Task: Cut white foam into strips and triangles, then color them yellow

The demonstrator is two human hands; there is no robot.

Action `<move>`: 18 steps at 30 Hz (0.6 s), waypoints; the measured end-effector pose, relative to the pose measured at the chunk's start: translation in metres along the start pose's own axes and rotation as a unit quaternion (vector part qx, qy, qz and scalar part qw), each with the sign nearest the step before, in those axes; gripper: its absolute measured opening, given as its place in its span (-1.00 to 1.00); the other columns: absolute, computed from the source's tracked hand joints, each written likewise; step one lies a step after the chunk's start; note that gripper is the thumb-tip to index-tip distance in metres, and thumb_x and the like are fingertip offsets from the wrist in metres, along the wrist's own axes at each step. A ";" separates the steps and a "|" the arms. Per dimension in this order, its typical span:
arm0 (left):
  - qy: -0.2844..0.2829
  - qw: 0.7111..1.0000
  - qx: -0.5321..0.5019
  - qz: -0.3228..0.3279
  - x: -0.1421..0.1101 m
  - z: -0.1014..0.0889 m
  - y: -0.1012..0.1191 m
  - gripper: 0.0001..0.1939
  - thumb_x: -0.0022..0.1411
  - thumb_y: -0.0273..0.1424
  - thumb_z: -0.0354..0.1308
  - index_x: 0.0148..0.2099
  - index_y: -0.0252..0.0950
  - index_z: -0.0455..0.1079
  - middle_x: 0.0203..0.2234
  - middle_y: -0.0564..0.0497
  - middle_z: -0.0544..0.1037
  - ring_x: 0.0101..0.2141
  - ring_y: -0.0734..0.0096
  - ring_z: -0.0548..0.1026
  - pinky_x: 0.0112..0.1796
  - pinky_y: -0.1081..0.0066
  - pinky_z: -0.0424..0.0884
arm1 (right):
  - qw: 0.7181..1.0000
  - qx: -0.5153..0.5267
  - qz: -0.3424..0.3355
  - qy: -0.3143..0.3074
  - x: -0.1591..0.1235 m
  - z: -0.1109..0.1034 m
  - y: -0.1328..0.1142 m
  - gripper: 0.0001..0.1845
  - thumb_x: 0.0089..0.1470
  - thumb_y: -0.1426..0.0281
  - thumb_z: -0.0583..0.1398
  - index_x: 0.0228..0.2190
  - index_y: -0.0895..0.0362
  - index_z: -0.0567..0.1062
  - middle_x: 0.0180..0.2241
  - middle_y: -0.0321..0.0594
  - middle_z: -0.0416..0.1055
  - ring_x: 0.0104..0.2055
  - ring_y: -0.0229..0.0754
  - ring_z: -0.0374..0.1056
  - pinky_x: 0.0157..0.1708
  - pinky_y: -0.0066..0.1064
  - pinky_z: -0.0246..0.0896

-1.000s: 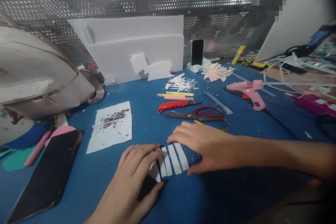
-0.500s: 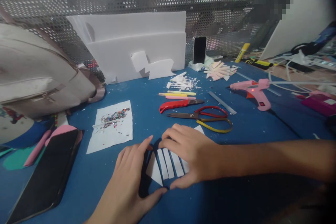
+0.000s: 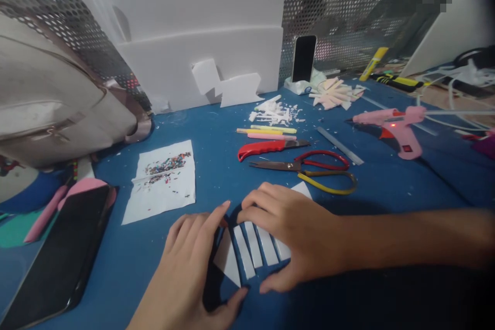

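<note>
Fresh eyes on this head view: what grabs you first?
Probably the white strips, side by side on the blue table between the left hand and right hand. Next, the pink glue gun with its red light, off to the right, and the red-and-yellow-handled scissors just beyond the right hand.

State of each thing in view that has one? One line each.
left hand, open, curved beside the white triangle
right hand, open, arched over the strips
white triangle, flat
strips, separated, side by side
scissors, blades look closed
red-handled knife, blade exposed
glue gun, red light lit
rear phone, upright, screen dark
near phone, flat, screen dark
</note>
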State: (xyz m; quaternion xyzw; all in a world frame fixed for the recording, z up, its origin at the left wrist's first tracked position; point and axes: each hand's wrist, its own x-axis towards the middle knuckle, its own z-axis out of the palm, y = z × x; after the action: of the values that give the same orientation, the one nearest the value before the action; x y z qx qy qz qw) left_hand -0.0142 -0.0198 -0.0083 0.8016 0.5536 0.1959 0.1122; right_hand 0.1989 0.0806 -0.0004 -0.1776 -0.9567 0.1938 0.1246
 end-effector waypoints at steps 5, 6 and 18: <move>-0.010 1.000 0.010 0.003 0.000 0.000 -0.004 -0.03 0.04 -0.36 0.25 0.38 -0.17 -0.22 -0.03 -0.13 0.37 -0.06 0.06 0.33 -0.03 0.04 0.28 | 1.000 0.010 0.020 -0.022 -0.003 -0.006 -0.001 -0.34 -0.10 0.04 0.30 -0.06 0.19 0.41 -0.09 -0.12 0.33 -0.14 -0.04 0.18 -0.16 -0.18 0.13; -0.009 1.000 0.010 0.004 0.001 0.001 -0.004 -0.03 0.05 -0.35 0.25 0.38 -0.17 -0.22 -0.03 -0.13 0.37 -0.06 0.06 0.33 -0.03 0.04 0.28 | 0.999 0.014 0.020 -0.023 -0.003 -0.007 -0.001 -0.38 -0.07 0.08 0.30 -0.05 0.19 0.41 -0.09 -0.11 0.33 -0.13 -0.04 0.18 -0.15 -0.18 0.13; -0.003 1.000 -0.005 -0.005 0.000 0.001 -0.002 -0.08 0.08 -0.38 0.22 0.38 -0.15 -0.20 0.00 -0.12 0.35 -0.01 0.07 0.32 0.03 0.03 0.23 | 0.997 0.049 -0.024 -0.057 -0.004 -0.015 0.001 -0.31 -0.04 0.23 0.30 0.08 0.27 0.31 -0.04 -0.02 0.33 -0.09 0.01 0.18 -0.05 -0.12 0.13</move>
State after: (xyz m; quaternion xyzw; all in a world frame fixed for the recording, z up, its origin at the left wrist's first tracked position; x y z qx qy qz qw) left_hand -0.0153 -0.0187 -0.0103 0.7986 0.5566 0.1957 0.1191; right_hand 0.2076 0.0850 0.0121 -0.1371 -0.9556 0.2472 0.0827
